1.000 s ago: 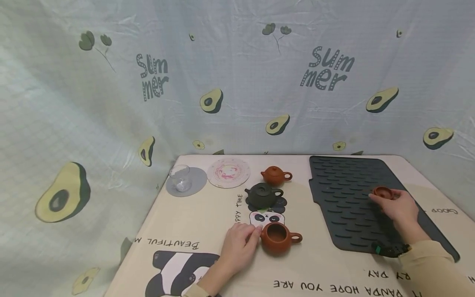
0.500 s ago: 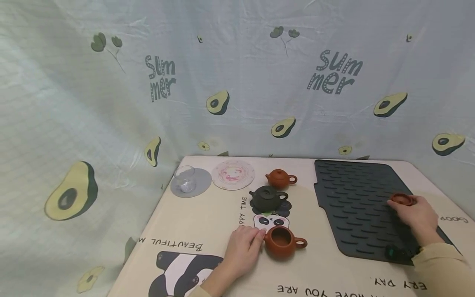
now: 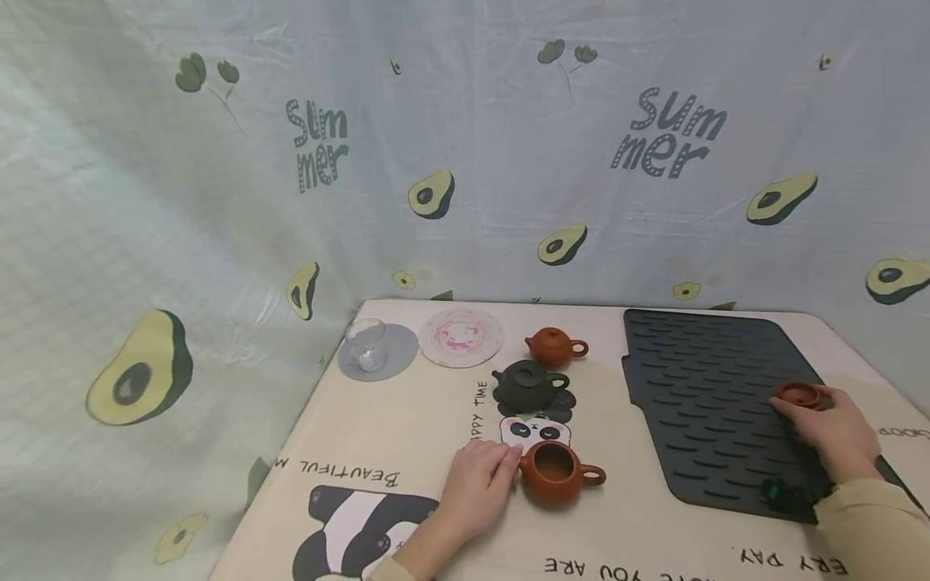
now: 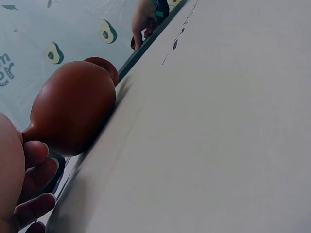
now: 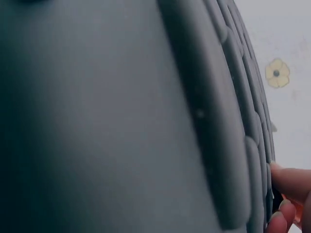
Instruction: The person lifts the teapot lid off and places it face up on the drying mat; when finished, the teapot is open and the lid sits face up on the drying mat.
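One open red-brown teapot point(image 3: 552, 478), lower centre, has its spout point(image 4: 30, 131) pinched by the left hand point(image 3: 475, 488); at far right, the right hand point(image 3: 837, 429) holds a small round piece point(image 3: 799, 394) over the ribbed mat point(image 3: 697, 395). Behind, mid-frame, stand dark point(image 3: 529, 387) and orange teapots point(image 3: 554, 347).

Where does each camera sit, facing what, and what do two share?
Head: worn on the head, facing forward and down over the table to the printed curtain; left hand, right hand and sleeves show.
Left wrist: on that wrist, facing the lidless clay teapot low along the table; left fingers show lower left, right hand at top.
Right wrist: on that wrist, close over the ridged mat, curtain beyond; right fingers show lower right.
Shared: head and left wrist both show teapot and hands.
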Action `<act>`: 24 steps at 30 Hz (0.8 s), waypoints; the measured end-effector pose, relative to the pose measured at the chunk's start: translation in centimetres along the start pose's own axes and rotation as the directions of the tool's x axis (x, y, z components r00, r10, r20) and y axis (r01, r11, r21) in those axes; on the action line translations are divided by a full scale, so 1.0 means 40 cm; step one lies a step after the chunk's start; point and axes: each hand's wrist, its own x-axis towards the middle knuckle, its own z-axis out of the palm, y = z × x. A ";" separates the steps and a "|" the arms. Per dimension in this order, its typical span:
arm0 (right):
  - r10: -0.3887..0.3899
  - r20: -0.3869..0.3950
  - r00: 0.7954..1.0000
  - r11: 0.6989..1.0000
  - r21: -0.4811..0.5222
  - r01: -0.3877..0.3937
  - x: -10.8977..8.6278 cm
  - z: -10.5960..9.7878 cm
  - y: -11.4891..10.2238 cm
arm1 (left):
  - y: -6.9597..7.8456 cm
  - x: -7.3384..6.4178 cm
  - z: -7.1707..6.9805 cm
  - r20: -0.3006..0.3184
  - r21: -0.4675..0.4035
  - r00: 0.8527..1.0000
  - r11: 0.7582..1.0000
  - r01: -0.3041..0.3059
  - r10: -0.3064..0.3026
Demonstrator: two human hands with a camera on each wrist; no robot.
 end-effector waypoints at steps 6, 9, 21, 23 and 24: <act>0.025 0.024 0.999 0.996 0.081 -0.027 0.019 0.008 0.018 | 0.003 0.002 -0.002 0.013 -0.012 1.000 1.000 0.016 -0.016; 0.056 0.049 0.997 0.991 0.120 -0.061 0.023 0.012 0.013 | 0.004 0.003 -0.009 0.014 -0.015 0.999 0.999 0.031 -0.030; 0.033 0.060 0.998 0.984 0.171 -0.043 0.014 0.000 0.017 | 0.007 0.008 -0.013 0.010 -0.034 0.999 0.999 0.036 -0.036; 0.015 0.059 0.998 0.979 0.201 -0.027 0.006 -0.002 0.013 | 0.007 0.007 -0.010 0.009 -0.037 0.999 0.999 0.040 -0.040; 0.007 0.054 0.999 0.977 0.211 -0.018 0.000 -0.003 0.009 | 0.007 0.006 -0.010 0.011 -0.038 0.999 0.998 0.044 -0.043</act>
